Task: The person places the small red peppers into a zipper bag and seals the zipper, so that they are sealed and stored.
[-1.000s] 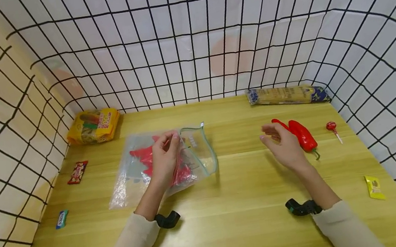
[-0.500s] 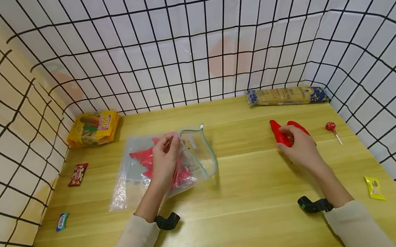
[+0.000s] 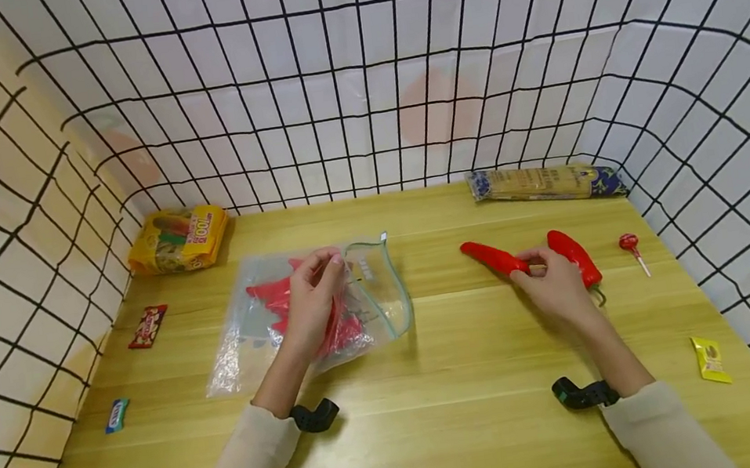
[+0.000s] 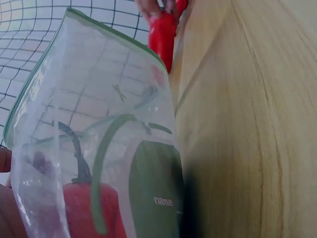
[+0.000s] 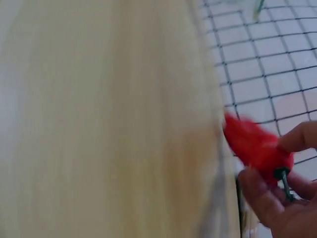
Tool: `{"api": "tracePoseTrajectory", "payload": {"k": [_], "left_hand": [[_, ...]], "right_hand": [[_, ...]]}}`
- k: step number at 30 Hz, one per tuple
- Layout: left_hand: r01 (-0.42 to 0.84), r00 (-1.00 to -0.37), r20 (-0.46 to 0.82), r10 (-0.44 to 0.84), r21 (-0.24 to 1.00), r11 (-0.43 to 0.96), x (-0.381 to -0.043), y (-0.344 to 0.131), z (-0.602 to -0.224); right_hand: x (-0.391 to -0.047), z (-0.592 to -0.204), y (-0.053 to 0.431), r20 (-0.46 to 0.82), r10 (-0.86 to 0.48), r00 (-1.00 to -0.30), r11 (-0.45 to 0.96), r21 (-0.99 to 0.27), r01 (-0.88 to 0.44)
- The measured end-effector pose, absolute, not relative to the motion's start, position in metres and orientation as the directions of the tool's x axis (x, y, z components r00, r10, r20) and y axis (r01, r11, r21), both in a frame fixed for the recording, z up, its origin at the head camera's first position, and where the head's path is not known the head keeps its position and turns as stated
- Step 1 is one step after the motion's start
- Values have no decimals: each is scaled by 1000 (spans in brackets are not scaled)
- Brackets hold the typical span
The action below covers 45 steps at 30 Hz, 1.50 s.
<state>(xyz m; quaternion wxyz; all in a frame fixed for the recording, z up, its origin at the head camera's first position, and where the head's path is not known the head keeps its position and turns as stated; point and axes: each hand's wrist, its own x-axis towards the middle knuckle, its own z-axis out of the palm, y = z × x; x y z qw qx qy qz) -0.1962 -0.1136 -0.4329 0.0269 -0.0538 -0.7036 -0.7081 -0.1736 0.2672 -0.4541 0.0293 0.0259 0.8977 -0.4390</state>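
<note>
My left hand (image 3: pixel 314 293) pinches the upper side of a clear zip bag (image 3: pixel 235 363), whose green-rimmed mouth gapes to the right. Inside the bag lie red peppers (image 3: pixel 277 298); a green stem and a red pepper (image 4: pixel 94 210) show through the plastic in the left wrist view. Between thumb and fingers, my right hand (image 3: pixel 556 285) grips a red pepper (image 3: pixel 492 256) at its stem end, its tip pointing left toward the bag. A second red pepper (image 3: pixel 573 255) rests on the table just behind and right of that hand.
Around the wooden table (image 3: pixel 441 415) stands a black wire grid (image 3: pixel 364 93). A yellow food pack (image 3: pixel 178 240) lies back left, a noodle pack (image 3: pixel 546 182) back right. Small sweets (image 3: pixel 148 327) (image 3: pixel 117 416) lie left; a lollipop (image 3: pixel 628 242) and yellow sachet (image 3: pixel 709 359) lie right.
My right hand reached the two loose peppers, took hold of one and carried it left, off the other. The left hand stays in place at the bag.
</note>
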Motion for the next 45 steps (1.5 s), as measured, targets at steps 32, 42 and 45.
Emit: {"api": "tracePoseTrajectory", "payload": {"k": [32, 42, 45], "left_hand": [[250, -968, 251, -7, 964, 86, -190, -108, -415], [179, -983, 180, -27, 983, 48, -198, -115, -429], [171, -985, 171, -27, 985, 35, -200, -116, -432]], "right_hand": [[-190, -434, 84, -37, -218, -975, 48, -998, 27], [-194, -442, 87, -32, -256, -966, 79, -997, 12], [-190, -445, 96, -34, -236, -971, 99, -995, 11]]}}
